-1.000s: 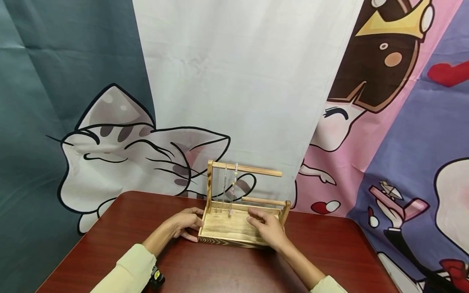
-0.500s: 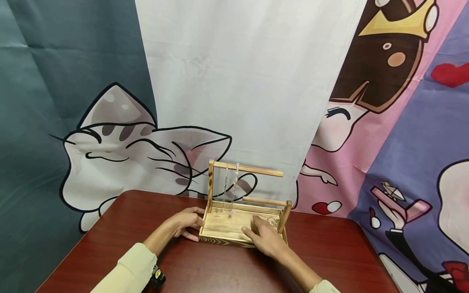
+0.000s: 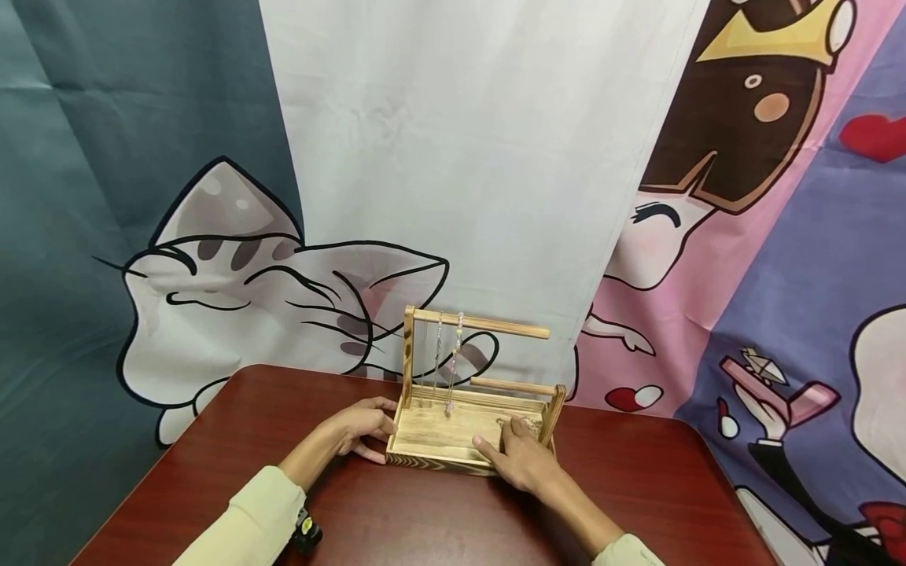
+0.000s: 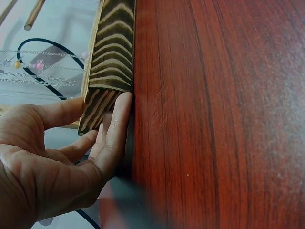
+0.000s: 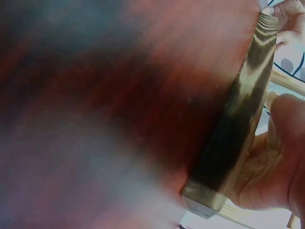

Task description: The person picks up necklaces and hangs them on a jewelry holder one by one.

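On the near side of the wooden tray (image 3: 396,448), both forearms come forward low over the table (image 3: 396,519), the left in a pale sleeve (image 3: 248,511). The tray lies flat on the table; its right end is where the work seems to be, so the step is best judged as handling something inside there while the frame is kept steady.

At the tray's left end, the left hand (image 3: 361,431) has its grip wrapped round the end wall, one digit at the rim and another low by the table. That is a sound brace; light, even pressure should stop the tray sliding without tipping it.

The right hand (image 3: 527,460) reaches over the tray's front wall, palm down, its grip spread, thumb apart from the fingers. The fingertips dip inside the tray beside a patterned patch (image 3: 534,424), too small to read as print or loose pieces; whether they touch it is hidden. Small, low finger movements would suit here, with the knuckles clear of the right post (image 3: 554,417) at the tray's right end.

Along the tray's back, above its left half, beaded necklaces (image 3: 459,334) hang from the upper bar (image 3: 506,327); a knock could set them swinging.
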A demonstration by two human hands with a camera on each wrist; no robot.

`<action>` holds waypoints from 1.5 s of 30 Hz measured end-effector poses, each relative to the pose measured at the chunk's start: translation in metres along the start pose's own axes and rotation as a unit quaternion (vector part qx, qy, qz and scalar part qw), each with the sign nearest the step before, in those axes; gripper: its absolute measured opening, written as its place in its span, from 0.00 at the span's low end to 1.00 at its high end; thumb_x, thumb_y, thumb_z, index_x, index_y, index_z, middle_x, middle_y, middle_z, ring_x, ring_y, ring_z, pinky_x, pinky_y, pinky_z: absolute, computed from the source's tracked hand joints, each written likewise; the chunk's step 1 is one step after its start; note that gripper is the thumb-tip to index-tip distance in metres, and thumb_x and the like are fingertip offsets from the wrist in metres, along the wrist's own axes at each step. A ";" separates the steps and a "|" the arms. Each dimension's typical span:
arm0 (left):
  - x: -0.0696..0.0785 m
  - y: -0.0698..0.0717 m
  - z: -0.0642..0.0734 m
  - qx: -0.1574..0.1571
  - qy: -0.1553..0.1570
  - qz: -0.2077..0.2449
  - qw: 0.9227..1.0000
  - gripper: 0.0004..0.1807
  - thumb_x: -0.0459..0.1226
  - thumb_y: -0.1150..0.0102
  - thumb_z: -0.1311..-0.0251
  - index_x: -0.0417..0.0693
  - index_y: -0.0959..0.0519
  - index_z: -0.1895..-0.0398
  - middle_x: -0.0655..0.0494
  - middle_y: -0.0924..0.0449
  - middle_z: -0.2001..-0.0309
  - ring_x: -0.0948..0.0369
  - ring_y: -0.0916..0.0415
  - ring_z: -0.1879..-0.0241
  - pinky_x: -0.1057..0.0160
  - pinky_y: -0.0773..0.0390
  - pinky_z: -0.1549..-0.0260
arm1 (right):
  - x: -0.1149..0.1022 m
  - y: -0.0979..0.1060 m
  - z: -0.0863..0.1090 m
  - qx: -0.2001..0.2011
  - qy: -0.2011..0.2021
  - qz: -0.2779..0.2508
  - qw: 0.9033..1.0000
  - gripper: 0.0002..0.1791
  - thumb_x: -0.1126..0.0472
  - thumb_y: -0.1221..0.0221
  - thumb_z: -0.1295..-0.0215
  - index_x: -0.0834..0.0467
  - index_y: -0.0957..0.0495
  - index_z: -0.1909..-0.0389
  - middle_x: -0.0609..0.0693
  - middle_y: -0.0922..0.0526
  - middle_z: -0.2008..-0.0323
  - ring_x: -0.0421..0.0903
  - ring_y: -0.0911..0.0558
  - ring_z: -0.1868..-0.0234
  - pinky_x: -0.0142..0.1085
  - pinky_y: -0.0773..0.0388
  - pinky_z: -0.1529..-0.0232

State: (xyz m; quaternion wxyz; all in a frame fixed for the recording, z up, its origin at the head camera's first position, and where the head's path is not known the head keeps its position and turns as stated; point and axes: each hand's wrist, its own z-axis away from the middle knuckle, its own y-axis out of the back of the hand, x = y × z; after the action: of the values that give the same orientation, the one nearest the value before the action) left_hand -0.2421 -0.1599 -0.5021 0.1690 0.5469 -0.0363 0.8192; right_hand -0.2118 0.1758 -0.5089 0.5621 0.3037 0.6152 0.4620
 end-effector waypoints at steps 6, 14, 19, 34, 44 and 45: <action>0.000 -0.001 -0.002 -0.002 0.002 0.001 1.000 0.34 0.27 0.40 0.30 0.35 0.34 0.21 0.37 0.11 0.48 0.51 0.11 0.51 0.45 0.03 0.61 | 0.013 -0.003 -0.013 -0.013 0.038 0.032 0.999 0.60 0.20 0.55 0.19 0.76 0.26 0.26 0.77 0.29 0.21 0.75 0.28 0.19 0.71 0.27 0.21; 0.001 0.000 -0.001 0.000 0.005 0.001 1.000 0.34 0.28 0.40 0.29 0.35 0.34 0.20 0.37 0.11 0.48 0.52 0.11 0.51 0.45 0.04 0.62 | 0.009 0.000 -0.017 -0.031 0.037 0.034 0.998 0.56 0.22 0.52 0.19 0.73 0.26 0.23 0.75 0.28 0.20 0.74 0.28 0.19 0.69 0.27 0.20; 0.001 0.000 -0.001 0.001 0.004 0.001 1.000 0.33 0.28 0.41 0.28 0.35 0.34 0.21 0.37 0.11 0.48 0.52 0.11 0.51 0.45 0.04 0.62 | -0.008 0.006 -0.013 -0.046 0.036 0.027 0.998 0.56 0.23 0.55 0.17 0.73 0.27 0.23 0.74 0.29 0.19 0.73 0.29 0.18 0.70 0.29 0.18; 0.000 0.003 -0.001 0.003 0.004 0.002 1.000 0.33 0.28 0.41 0.28 0.35 0.34 0.21 0.38 0.11 0.49 0.52 0.11 0.51 0.46 0.04 0.62 | -0.060 -0.013 -0.025 -0.091 0.054 0.042 0.994 0.48 0.27 0.58 0.13 0.65 0.27 0.19 0.67 0.32 0.15 0.69 0.31 0.15 0.63 0.30 0.15; 0.001 0.002 -0.001 -0.002 0.002 -0.001 1.000 0.34 0.28 0.40 0.29 0.35 0.34 0.20 0.37 0.11 0.48 0.52 0.11 0.51 0.45 0.04 0.62 | -0.073 -0.021 -0.026 -0.087 0.060 0.049 0.993 0.54 0.22 0.67 0.15 0.64 0.28 0.18 0.66 0.32 0.15 0.68 0.30 0.15 0.60 0.30 0.14; 0.000 0.001 -0.001 -0.002 0.002 -0.002 1.000 0.34 0.28 0.40 0.29 0.35 0.34 0.20 0.37 0.11 0.48 0.52 0.11 0.51 0.45 0.04 0.62 | -0.073 -0.021 -0.025 -0.082 0.064 0.041 0.994 0.53 0.23 0.67 0.14 0.64 0.26 0.19 0.66 0.31 0.16 0.68 0.29 0.16 0.60 0.29 0.15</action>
State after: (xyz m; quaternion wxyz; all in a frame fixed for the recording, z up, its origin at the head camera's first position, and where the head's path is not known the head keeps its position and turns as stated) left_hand -0.2436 -0.1607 -0.5023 0.1719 0.5446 -0.0369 0.8200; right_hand -0.2199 0.0970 -0.5001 0.5249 0.2517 0.5971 0.5519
